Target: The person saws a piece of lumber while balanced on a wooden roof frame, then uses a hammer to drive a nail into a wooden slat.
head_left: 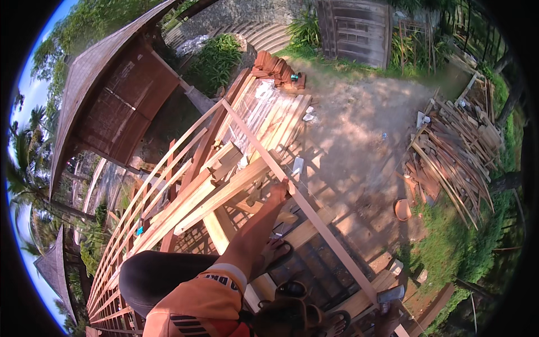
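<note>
A long, thin wooden batten (pixel 314 216) runs slantwise from the far left to the lower right. My left hand (pixel 279 191), at the end of an orange sleeve, is closed around its middle. At the lower right, in shadow, my right hand (pixel 387 319) is beside the batten's near part. It appears closed on a grey block-shaped object (pixel 391 294), whose exact kind I cannot make out. Below my left forearm, a sandalled foot (pixel 274 250) rests on the timber frame (pixel 219 227). Thick pale beams (pixel 224 188) lie just left of my left hand.
Curved rows of battens (pixel 126 258) stretch down the left. Stacked planks (pixel 283 123) and reddish tiles (pixel 272 67) lie far off. On the right are a scrap-wood heap (pixel 455 149) and a clay pot (pixel 402 209). A dark rounded shape (pixel 283 317) at the bottom is unclear.
</note>
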### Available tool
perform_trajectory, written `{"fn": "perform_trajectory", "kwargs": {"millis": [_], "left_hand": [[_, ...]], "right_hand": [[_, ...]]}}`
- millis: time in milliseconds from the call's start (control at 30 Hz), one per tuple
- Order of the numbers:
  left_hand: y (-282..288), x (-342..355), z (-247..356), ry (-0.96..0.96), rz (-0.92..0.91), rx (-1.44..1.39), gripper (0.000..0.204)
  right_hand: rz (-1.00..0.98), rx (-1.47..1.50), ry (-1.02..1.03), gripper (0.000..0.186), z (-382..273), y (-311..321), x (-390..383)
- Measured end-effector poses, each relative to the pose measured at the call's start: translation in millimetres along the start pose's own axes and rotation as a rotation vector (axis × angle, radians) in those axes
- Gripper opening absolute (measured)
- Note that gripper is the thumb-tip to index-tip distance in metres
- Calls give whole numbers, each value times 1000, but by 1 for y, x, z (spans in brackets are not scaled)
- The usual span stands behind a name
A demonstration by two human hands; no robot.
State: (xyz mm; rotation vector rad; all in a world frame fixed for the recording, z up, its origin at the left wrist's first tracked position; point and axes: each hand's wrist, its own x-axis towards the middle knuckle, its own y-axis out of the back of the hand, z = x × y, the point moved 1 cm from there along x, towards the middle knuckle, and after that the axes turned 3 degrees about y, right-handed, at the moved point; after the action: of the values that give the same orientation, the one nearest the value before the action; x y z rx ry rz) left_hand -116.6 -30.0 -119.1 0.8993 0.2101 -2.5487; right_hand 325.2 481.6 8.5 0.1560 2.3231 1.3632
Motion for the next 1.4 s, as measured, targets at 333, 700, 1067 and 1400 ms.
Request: {"fn": "perform_trajectory", "kwargs": {"millis": [333, 700, 1067, 1400], "left_hand": [[-33, -9, 3, -7, 22, -125, 33], [-44, -22, 2, 3, 7, -109, 36], [-55, -16, -2, 59, 89, -163, 26], [-30, 32, -19, 59, -56, -230, 19]], "right_hand": [[150, 34, 72, 51, 31, -20, 9], [203, 37, -100, 49, 16, -34, 13], [444, -188, -37, 25, 5, -38, 13], [630, 572, -700, 38, 63, -63, -68]]}}
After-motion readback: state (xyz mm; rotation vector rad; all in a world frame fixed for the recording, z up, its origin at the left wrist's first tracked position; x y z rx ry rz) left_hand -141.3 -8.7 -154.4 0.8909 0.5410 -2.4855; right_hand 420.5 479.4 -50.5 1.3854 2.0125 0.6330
